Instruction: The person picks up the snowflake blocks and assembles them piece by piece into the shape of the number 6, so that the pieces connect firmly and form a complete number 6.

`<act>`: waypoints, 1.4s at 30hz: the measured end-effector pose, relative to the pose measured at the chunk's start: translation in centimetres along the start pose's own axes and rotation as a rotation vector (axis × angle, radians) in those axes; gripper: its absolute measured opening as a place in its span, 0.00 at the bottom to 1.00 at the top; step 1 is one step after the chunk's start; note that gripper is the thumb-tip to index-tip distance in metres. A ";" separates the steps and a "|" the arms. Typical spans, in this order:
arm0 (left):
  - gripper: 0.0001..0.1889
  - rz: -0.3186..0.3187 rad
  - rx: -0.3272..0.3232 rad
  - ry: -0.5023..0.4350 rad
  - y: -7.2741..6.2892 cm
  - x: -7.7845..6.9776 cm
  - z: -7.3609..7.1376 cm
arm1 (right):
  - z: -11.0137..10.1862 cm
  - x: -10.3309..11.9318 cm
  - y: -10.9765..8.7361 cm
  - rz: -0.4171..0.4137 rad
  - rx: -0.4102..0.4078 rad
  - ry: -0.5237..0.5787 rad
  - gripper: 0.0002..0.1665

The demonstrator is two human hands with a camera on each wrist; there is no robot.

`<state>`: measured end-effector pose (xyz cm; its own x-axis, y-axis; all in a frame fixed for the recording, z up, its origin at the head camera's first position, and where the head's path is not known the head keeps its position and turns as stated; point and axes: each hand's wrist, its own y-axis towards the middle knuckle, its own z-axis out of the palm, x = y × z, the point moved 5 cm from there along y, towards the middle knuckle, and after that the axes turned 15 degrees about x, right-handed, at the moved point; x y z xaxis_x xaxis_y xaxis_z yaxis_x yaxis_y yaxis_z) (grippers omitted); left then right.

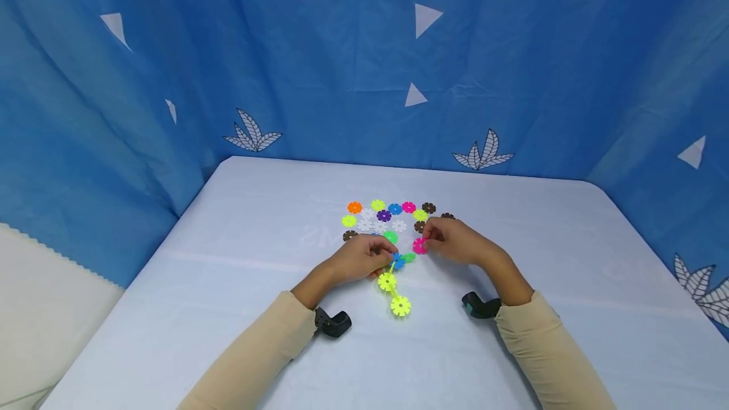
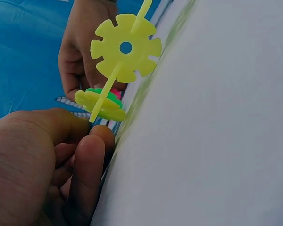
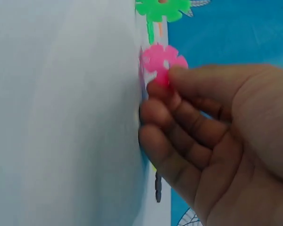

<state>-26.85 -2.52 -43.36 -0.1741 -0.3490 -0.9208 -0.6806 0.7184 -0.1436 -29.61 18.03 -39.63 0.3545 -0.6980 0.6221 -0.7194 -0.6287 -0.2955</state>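
two hands are close together over a white worktop point(image 1: 256, 207). the left hand point(image 1: 360, 258) pinches a joined chain point(image 1: 387, 281) of slotted plastic discs at its blue disc point(image 1: 397, 260), a grip that seems to steady the piece while leaving its other parts uncovered. two yellow discs point(image 1: 400, 306) hang off toward the near side; a green disc point(image 1: 408, 258), apparently joined too, juts to the right. the right hand point(image 1: 454, 240) grasps a single pink disc point(image 1: 419, 246) by its rim between thumb and finger, likely so most of its slots stay exposed. that disc sits just beside the green one. beyond the hands, loose discs point(image 1: 355, 207) in orange, white, purple, brown and other colours lie on the cloth, seemingly spread out so each is easy to pick.
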 end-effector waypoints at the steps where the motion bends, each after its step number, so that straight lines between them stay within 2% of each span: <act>1: 0.07 0.000 -0.001 -0.004 0.0 0.0 0.0 | 0.1 -0.1 -0.1 -0.009 0.014 0.044 0.05; 7: 0.07 -0.012 -0.008 -0.015 0.0 0.2 0.0 | 0.6 -0.9 -0.4 -0.055 0.101 0.302 0.05; 11: 0.07 -0.013 -0.013 -0.008 0.0 0.2 -0.1 | 0.7 -1.1 -0.5 -0.047 0.111 0.381 0.06; 24: 0.05 0.001 -0.011 -0.017 0.0 0.1 -0.1 | 1.2 -1.4 0.1 0.025 0.114 0.428 0.09; 33: 0.03 0.008 -0.074 -0.011 -0.1 -0.3 -0.6 | 1.6 -0.8 0.1 0.006 0.149 0.492 0.09; 42: 0.03 0.020 -0.077 -0.037 -0.2 -0.1 -0.8 | 2.1 -0.9 0.4 -0.011 0.167 0.544 0.09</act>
<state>-27.26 -3.08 -42.91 -0.1627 -0.3117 -0.9361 -0.7300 0.6763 -0.0983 -28.97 17.66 -41.86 -0.0292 -0.4418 0.8966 -0.5971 -0.7117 -0.3701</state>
